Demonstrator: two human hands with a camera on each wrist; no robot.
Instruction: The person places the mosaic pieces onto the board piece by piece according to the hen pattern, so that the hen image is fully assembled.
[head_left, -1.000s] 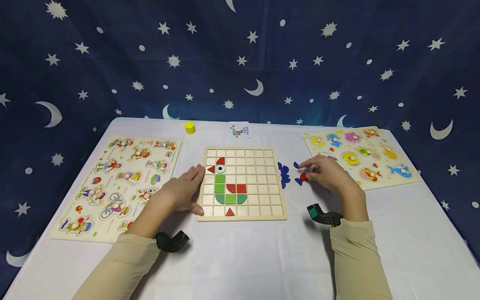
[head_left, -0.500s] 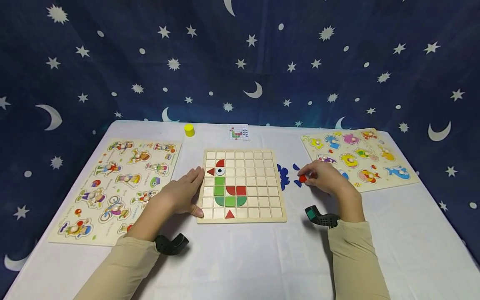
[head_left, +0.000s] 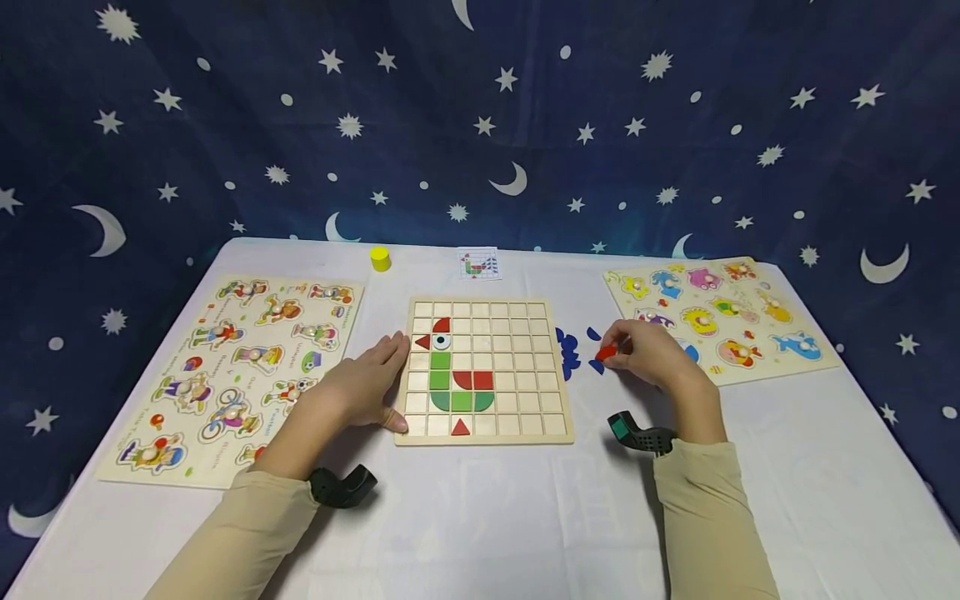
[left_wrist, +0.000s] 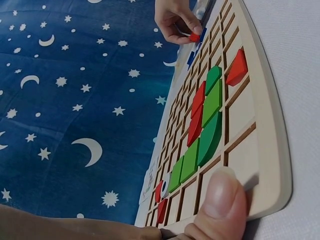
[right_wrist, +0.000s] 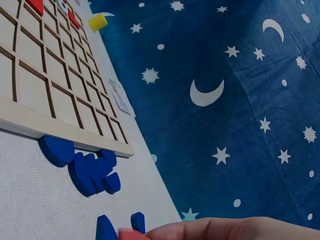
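1. So, closest up, the left hand [head_left: 366, 385] lies along the left edge of the grid board [head_left: 528, 382], fingers fairly straight, thumb by the near-left corner. It grips nothing; I'd guess it's stopping the board sliding.
2. A left puzzle board [head_left: 202, 442] sits along the left side of the desk [head_left: 487, 525], probably parked out of the way.
3. The grid board is mid-desk, handy for both hands. Green pieces [head_left: 439, 380], red pieces [head_left: 483, 380] and an eye piece [head_left: 441, 342] form a bird on its left part.
4. Off its right edge, the right hand [head_left: 651, 354] is nearly closed, pinching a loose red piece [head_left: 606, 355] between thumb and fingertips; small thing, light pinch. Can't tell if it's off the desk.
5. Blue pieces [head_left: 570, 352] cluster by the board's right edge, two more beside the red one, presumably for easy reach.
6. A right puzzle board [head_left: 778, 364] angles toward the far-right corner.
7. Far edge: yellow cylinder [head_left: 380, 259], then a picture card [head_left: 478, 263] showing a bird, likely there to stay readable past the hands.
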